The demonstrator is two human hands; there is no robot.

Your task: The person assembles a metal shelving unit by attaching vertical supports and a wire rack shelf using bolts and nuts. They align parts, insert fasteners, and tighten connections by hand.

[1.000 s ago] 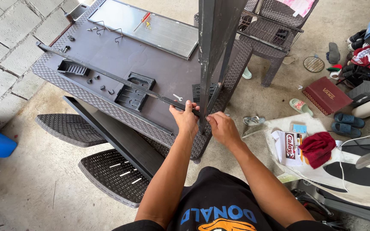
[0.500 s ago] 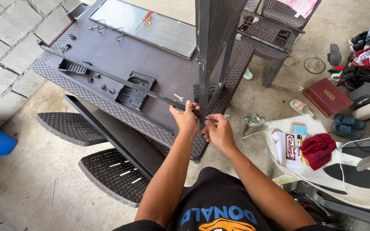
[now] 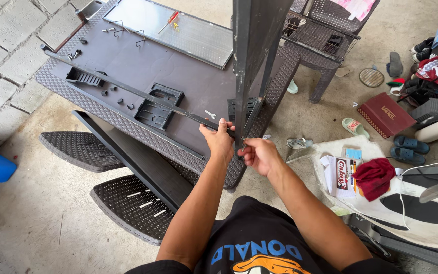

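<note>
My left hand (image 3: 220, 141) is closed around the near end of a long dark rail (image 3: 128, 91). The rail lies slantwise across a dark brown woven-pattern table panel (image 3: 128, 56). My right hand (image 3: 260, 156) is just to its right, fingertips pinched on a small part at the foot of a tall dark upright panel (image 3: 254, 50). That part is too small to identify. The upright stands at the table panel's near right corner. A small silver wrench (image 3: 210, 114) lies on the panel just beyond my left hand.
Black plastic brackets (image 3: 159, 104) and loose screws lie on the panel, with a grey sheet (image 3: 188, 33) and red screwdriver (image 3: 171, 19) behind. Woven panels (image 3: 133, 203) lie at floor left. A woven chair (image 3: 320, 40), red box (image 3: 385, 114), sandals and red cloth (image 3: 373, 175) crowd the right.
Both hands stay at the foot of the upright panel. My right hand's fingers have closed in slightly toward it. The upright has shifted a little.
</note>
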